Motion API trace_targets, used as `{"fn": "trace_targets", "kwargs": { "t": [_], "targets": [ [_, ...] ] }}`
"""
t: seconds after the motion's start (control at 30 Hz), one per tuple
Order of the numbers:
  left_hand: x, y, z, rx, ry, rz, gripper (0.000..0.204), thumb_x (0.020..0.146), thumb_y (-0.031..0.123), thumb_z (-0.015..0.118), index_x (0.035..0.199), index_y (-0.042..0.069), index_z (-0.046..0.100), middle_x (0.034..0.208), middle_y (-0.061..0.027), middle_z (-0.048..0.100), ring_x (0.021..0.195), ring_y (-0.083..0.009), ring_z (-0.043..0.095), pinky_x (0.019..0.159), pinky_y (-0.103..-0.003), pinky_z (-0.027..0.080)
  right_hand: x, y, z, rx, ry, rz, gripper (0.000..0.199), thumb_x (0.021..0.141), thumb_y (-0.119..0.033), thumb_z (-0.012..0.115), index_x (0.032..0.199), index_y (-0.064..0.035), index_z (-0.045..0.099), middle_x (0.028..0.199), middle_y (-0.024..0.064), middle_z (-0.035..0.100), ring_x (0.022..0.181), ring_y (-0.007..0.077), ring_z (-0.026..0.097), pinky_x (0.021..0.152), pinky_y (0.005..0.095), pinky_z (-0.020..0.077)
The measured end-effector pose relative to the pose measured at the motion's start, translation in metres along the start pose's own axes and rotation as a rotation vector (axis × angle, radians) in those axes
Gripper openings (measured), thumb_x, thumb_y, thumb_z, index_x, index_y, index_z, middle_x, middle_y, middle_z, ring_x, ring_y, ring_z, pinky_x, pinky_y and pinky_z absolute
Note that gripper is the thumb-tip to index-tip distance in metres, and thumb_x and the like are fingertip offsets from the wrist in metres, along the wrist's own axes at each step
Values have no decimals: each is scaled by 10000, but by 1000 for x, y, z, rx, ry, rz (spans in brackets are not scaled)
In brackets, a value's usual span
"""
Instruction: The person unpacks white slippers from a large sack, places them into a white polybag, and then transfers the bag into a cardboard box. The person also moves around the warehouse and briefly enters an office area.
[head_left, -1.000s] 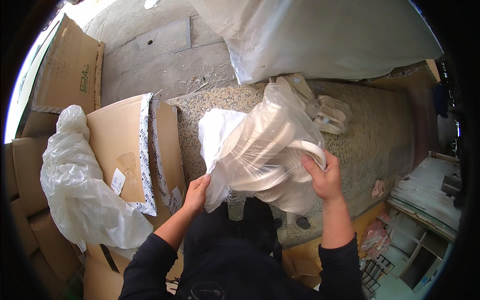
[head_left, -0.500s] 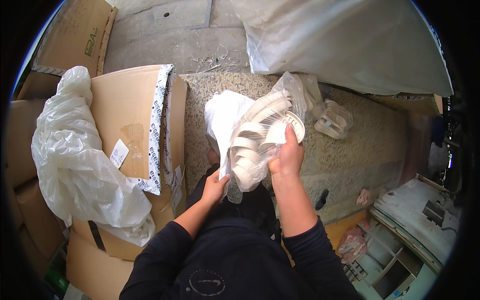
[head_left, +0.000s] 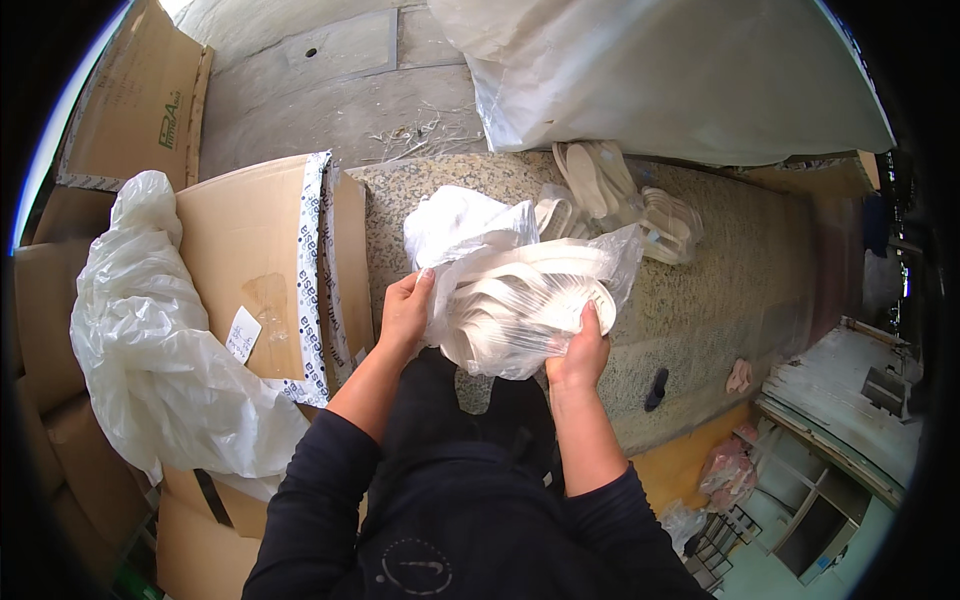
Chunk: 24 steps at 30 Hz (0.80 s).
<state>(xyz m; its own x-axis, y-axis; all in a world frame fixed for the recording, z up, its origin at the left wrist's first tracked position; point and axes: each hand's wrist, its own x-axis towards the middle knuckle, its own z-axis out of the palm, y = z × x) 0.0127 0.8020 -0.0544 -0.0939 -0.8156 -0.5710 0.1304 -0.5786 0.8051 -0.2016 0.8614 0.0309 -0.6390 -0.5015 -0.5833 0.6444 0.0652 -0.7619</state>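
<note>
Above the near edge of the speckled stone worktop (head_left: 700, 300), between the big white sack (head_left: 680, 80) at its far edge and the cardboard box (head_left: 250, 260) at its left, we hold a clear plastic bag (head_left: 530, 300) of white shoe insoles in mid-air. Our left hand (head_left: 405, 310) pinches the bag's bunched mouth while our right hand (head_left: 578, 355) is closed around its lower end. We judge we are mid-way through opening it; next calls for parting the film without spilling, as loose insoles (head_left: 610, 195) already lie beyond.
</note>
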Motion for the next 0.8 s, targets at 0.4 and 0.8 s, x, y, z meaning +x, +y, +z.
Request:
{"fn": "trace_targets", "kwargs": {
  "t": [0.4,0.8],
  "targets": [
    [-22,-68,-6,850,-12,-112,421,818,192,613,1220,72,646,1047,-243,676,996,-385,649,902,-457,485,-19,-87,33,188,-56,-147,466,1011,-232,467,1378,46,398,1375,185,487,1242,333,507,1031,492,431],
    [-3,57,49,-821,269,-139,423,1045,277,357,1298,-38,482,1255,-187,570,1097,-355,598,945,-514,496,-57,-61,47,313,-159,-173,491,1011,-303,469,1402,-16,391,1390,140,484,1261,303,490,1064,485,392]
  ]
}}
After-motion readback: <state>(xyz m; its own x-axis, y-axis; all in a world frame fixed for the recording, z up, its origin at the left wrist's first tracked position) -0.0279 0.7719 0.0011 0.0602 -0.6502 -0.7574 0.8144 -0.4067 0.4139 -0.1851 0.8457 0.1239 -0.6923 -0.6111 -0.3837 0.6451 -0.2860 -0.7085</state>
